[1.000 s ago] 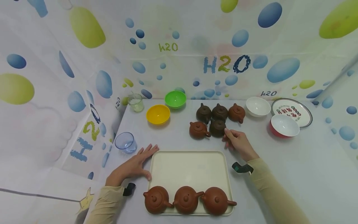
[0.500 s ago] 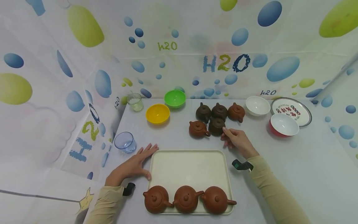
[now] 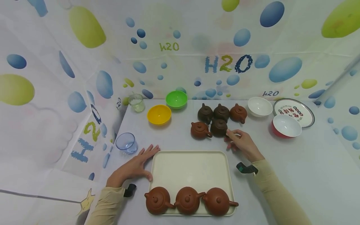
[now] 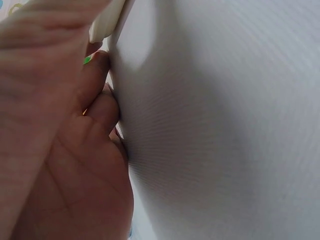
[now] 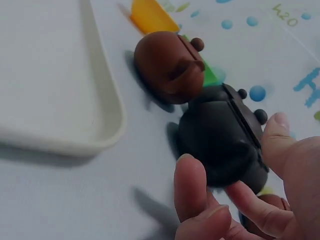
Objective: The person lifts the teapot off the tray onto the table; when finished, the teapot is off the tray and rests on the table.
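My right hand (image 3: pixel 244 144) pinches the right-hand side of a dark brown teapot (image 3: pixel 218 127), where its handle is, between thumb and fingers. In the right wrist view that teapot (image 5: pixel 220 135) stands on the white cloth with my thumb by its lid. A reddish-brown teapot (image 3: pixel 199 130) is at its left; two dark teapots (image 3: pixel 205 113) and another reddish one (image 3: pixel 238 113) line up behind. My left hand (image 3: pixel 135 165) lies with fingers spread at the left edge of a cream tray (image 3: pixel 188 165). Three reddish-brown teapots (image 3: pixel 187 200) sit in a row along the tray's near side.
At the left are a blue glass (image 3: pixel 126 143), a clear glass (image 3: pixel 136 103), a yellow bowl (image 3: pixel 159 115) and a green bowl (image 3: pixel 176 100). To the right stand a white bowl (image 3: pixel 259 107), a red-and-white bowl (image 3: pixel 286 126) and an oval plate (image 3: pixel 306 113). Patterned curtain surrounds the table.
My right wrist has shifted slightly to the right while its fingers stay at the dark teapot's handle. My left hand, the tray and the other teapots have kept their places.
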The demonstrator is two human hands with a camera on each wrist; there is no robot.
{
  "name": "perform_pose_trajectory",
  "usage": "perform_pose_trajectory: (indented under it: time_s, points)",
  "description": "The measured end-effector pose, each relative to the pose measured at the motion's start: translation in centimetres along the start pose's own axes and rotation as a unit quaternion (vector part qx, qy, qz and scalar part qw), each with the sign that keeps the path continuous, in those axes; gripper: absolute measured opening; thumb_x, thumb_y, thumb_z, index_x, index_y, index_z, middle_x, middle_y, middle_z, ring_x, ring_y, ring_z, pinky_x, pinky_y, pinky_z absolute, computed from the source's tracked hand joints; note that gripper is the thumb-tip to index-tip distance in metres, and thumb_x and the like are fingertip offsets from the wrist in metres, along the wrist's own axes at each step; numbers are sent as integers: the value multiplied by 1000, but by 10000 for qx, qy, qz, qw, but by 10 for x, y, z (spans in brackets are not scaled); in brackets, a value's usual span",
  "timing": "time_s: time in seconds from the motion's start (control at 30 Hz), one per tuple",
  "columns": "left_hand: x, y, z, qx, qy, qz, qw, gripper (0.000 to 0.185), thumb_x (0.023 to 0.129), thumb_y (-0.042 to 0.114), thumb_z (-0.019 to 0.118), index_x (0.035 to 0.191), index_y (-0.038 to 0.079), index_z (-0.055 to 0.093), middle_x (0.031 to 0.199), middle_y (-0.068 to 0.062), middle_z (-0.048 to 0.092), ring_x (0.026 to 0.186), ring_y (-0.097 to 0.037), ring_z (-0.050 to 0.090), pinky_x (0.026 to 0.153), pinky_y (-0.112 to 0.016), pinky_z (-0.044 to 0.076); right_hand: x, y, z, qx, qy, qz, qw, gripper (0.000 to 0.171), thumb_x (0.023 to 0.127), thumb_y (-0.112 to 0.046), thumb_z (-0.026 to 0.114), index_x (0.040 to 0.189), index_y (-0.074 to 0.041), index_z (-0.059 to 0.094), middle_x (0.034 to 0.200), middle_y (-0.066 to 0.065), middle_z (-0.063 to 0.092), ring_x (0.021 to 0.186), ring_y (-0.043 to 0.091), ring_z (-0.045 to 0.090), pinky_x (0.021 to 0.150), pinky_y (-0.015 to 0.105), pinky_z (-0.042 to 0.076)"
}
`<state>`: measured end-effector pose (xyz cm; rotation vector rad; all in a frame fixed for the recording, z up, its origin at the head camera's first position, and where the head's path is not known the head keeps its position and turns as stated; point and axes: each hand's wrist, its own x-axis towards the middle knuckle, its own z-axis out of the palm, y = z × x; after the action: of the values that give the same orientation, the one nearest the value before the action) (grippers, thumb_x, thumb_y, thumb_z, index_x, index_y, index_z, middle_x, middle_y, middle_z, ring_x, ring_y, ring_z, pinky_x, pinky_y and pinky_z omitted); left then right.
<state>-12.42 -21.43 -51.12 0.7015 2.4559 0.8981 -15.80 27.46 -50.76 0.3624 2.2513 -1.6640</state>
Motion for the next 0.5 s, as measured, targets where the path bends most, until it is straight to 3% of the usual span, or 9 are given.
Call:
perform_pose_trajectory:
  time_s: [0.1, 0.33, 0.5]
  points:
    - [0, 0, -1, 3, -17, -54, 10000, 131, 58, 41, 99, 168, 13, 35, 178, -13, 28, 167, -44, 16, 134, -67, 8, -10, 7, -7, -165, 14, -48, 9999, 58, 109, -45, 61, 145, -1, 54, 126, 19, 77, 73, 10, 69, 62, 22, 51]
    - [0, 0, -2, 107, 84, -1, 9999, 132, 56, 43, 99, 168, 13, 36, 176, -15, 31, 166, -46, 18, 132, -70, 11, -36, 16, -18, -485, -1, -183, 9987, 55, 107, -46, 64, 141, -2, 58, 118, 11, 80, 80, 10, 71, 66, 22, 54]
    - [1, -1, 2, 107, 63, 118, 9999, 130, 57, 45, 98, 167, 11, 37, 176, -17, 31, 165, -48, 19, 131, -71, 12, -57, 24, -22, -641, -486, -268, 9964, 53, 106, -46, 65, 137, -3, 62, 120, 14, 78, 85, 15, 72, 69, 24, 57]
